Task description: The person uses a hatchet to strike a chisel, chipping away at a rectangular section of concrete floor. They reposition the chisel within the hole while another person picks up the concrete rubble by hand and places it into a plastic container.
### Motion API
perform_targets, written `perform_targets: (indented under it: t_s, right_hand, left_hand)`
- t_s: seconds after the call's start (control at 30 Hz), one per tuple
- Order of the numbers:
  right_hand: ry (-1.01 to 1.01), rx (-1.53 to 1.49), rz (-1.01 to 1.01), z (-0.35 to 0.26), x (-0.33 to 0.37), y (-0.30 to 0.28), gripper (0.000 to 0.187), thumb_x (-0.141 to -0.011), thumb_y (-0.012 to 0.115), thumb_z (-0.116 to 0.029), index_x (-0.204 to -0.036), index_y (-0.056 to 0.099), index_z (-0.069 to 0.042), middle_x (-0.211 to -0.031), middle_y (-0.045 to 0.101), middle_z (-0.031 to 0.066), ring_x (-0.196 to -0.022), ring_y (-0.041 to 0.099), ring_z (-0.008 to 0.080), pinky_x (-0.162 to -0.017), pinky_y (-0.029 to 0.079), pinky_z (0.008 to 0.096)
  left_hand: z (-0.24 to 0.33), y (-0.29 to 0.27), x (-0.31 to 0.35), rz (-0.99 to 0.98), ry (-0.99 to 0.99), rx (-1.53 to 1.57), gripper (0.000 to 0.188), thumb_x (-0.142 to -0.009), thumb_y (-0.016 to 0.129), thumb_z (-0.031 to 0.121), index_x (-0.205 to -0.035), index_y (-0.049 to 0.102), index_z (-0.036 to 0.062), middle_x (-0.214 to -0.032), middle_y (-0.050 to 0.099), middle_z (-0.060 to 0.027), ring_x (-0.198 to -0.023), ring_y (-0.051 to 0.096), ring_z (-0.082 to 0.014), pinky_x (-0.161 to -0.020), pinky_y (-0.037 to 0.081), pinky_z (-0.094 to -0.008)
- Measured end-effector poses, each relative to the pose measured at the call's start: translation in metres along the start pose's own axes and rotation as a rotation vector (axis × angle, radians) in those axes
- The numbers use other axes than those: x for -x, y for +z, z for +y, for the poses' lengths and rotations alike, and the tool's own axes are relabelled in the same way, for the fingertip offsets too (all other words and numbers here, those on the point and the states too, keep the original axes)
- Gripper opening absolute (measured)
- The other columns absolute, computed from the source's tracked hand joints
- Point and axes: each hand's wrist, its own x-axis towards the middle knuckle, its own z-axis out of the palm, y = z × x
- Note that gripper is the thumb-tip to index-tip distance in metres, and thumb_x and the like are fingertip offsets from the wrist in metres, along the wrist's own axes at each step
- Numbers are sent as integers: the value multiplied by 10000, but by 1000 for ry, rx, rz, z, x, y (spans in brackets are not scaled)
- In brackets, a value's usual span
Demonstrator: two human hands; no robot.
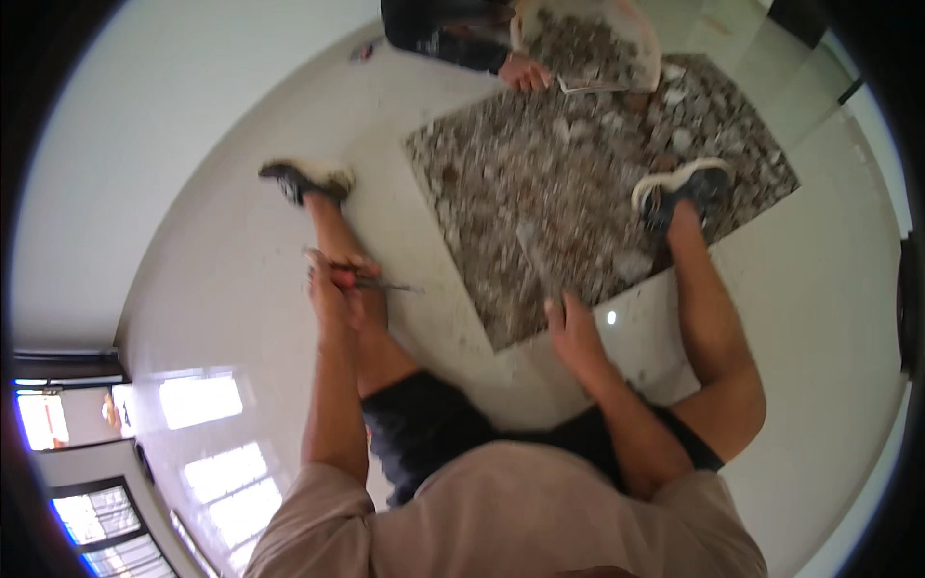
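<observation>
My left hand (pixel 337 289) is closed around a screwdriver-like tool (pixel 385 284) with a red handle and a thin metal shaft pointing right. It is over my left lower leg. My right hand (pixel 578 337) is at the near edge of a rectangular patch of broken rubble (pixel 540 183), its fingers curled. A long greyish shape (pixel 533 252) runs from those fingers over the rubble; blur hides what it is. At the far edge, another person's hand (pixel 525 72) is at the rim of a pale tub (pixel 650 43) with rubble in it.
Glossy pale floor tiles (pixel 260 260) surround the rubble patch. My left shoe (pixel 308 181) is on the tiles, while my right shoe (pixel 684 193) rests over the rubble. A white wall (pixel 116 173) rises at the left. A small reddish item (pixel 363 50) lies near it.
</observation>
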Motion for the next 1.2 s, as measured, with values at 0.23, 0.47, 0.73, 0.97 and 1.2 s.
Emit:
perform_targets:
  t_s: [0.23, 0.47, 0.73, 0.97, 1.2]
  right_hand:
    - [598, -370, -238, -53, -54, 16, 341, -1098, 421, -328, -948, 481, -28, -674, 531, 52, -405, 469, 143, -373, 405, 332]
    - [446, -334, -16, -53, -67, 46, 358, -1089, 434, -355, -997, 479, -12, -668, 542, 60, -457, 539, 176, -418, 437, 377]
    - [908, -629, -592, -6, -98, 60, 397, -1069, 476, -448, -959, 472, -66, -639, 484, 10, -458, 450, 142, -412, 398, 348]
    - [1085, -1089, -587, 8, -81, 59, 397, -1069, 475, -460, -978, 482, -74, -653, 465, 0, -482, 422, 132, -442, 366, 320]
    - [730, -654, -346, -43, -63, 42, 311, -1079, 465, -339, -1034, 447, -32, -654, 481, 27, -468, 523, 177, -389, 474, 363]
  left_hand:
    - [40, -137, 41, -116, -232, 158, 605, -1002, 525, 597, -728, 520, 58, -724, 598, -154, -698, 601, -314, -621, 544, -418]
    - [34, -200, 89, 45, -383, 67, 623, -1016, 466, 618, -709, 521, 79, -688, 596, -136, -686, 619, -319, -535, 489, -341]
    - [-9, -218, 70, 100, -407, 80, 592, -1006, 506, 611, -669, 477, 125, -562, 519, -80, -501, 544, -250, -446, 432, -313]
    - [-8, -199, 68, 153, -367, 31, 572, -1005, 542, 574, -652, 471, 130, -540, 509, -75, -470, 524, -246, -437, 438, -312]
    - [-7, -204, 71, 140, -395, 68, 552, -1011, 549, 545, -659, 486, 125, -534, 510, -78, -458, 525, -243, -436, 453, -314]
